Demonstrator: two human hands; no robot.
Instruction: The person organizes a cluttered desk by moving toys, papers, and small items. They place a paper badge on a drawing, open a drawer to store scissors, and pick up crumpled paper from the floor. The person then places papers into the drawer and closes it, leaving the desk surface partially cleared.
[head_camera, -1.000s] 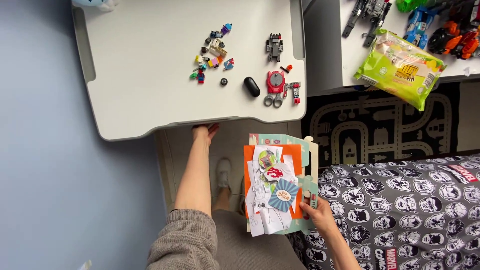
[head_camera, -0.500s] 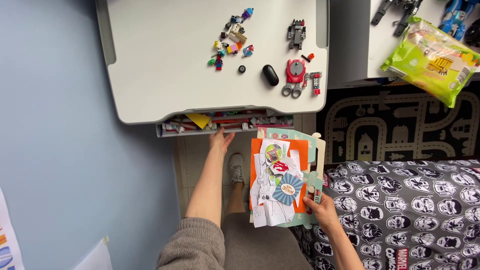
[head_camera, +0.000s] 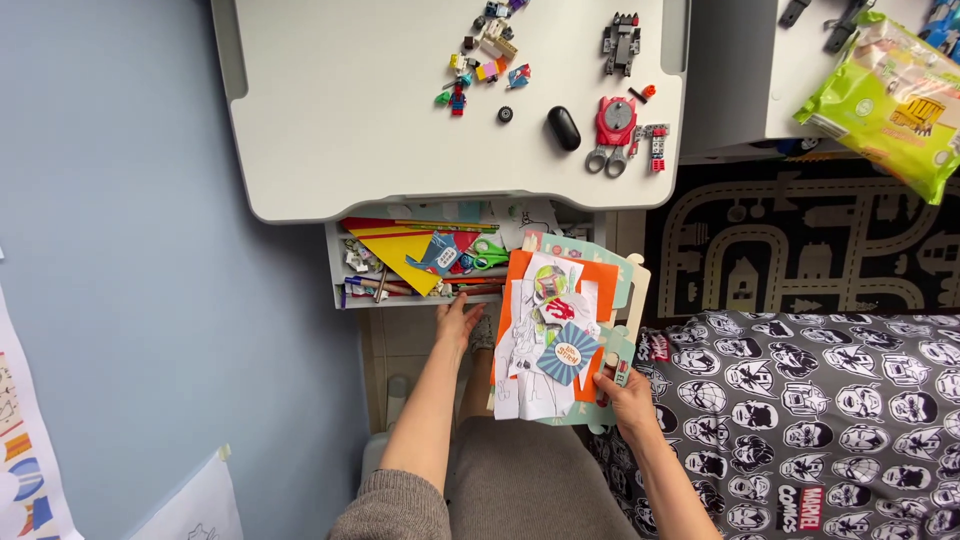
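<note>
Left hand (head_camera: 458, 320) grips the front edge of the open drawer (head_camera: 420, 262) under the grey desk (head_camera: 380, 120), right hand (head_camera: 625, 395) clutches a stack of paper cutouts (head_camera: 555, 335).

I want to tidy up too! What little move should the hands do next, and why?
Probably the right hand should lift the paper stack toward the drawer. The left hand has the drawer's front edge and it stands open, with paper and scissors inside, while the stack hangs just beside it.
</note>
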